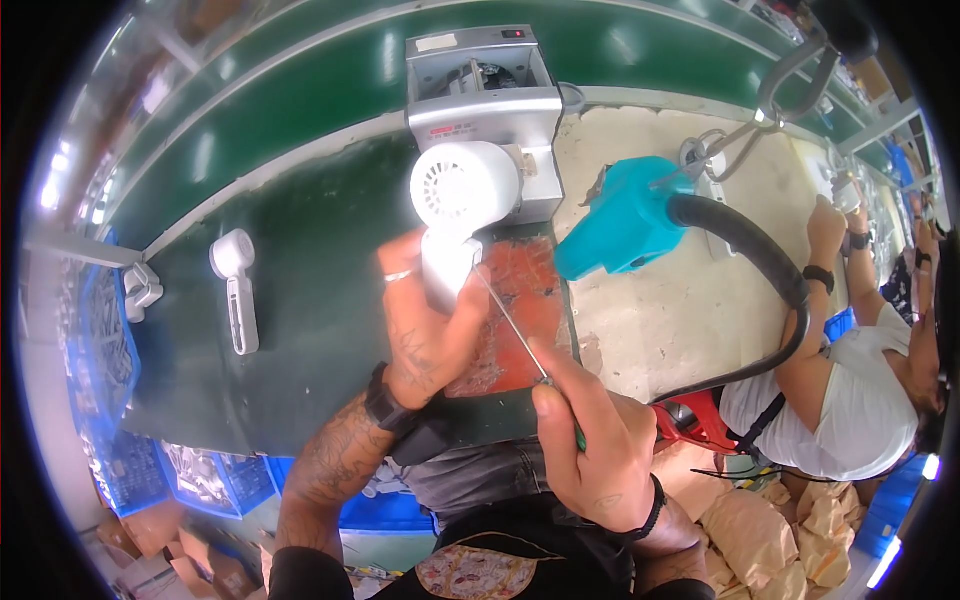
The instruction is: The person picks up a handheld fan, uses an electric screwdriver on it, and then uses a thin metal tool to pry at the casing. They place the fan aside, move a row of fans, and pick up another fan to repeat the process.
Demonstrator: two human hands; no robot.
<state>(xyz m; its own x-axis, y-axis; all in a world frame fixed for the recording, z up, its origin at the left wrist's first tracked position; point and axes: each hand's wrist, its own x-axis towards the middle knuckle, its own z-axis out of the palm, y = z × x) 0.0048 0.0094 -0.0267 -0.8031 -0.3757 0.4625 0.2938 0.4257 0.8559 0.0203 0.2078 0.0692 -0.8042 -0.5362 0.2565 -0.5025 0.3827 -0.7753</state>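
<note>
Your left grip [425, 335] is closed round the handle of the white fan [460, 210], thumb along its near side, head up and away from you. The fan is held over the table [320, 350], near the edge of the red mat [535, 290] and in front of the silver machine [490, 120]; whether it touches the machine, you cannot tell from this angle.

Your right grip [600, 450] is wrapped round the green handle of the screwdriver [514, 325], thumb and forefinger pinched where handle meets shaft. The shaft slants up and left to the fan's handle, ending close by your left thumb. Tip contact: not resolved; no screw can be made out.

Step in hand, as judged: driver being used or lined up at the handle, fan braced by the left.

Next move calls for: tip square in its seat, shaft in line, left thumb clear in case of a slip, handle held firm against twist.

Nearby: a second fan [240, 300] lies on the table to your left, well apart; the teal tool [630, 220] with its black hose sits to the right.
</note>
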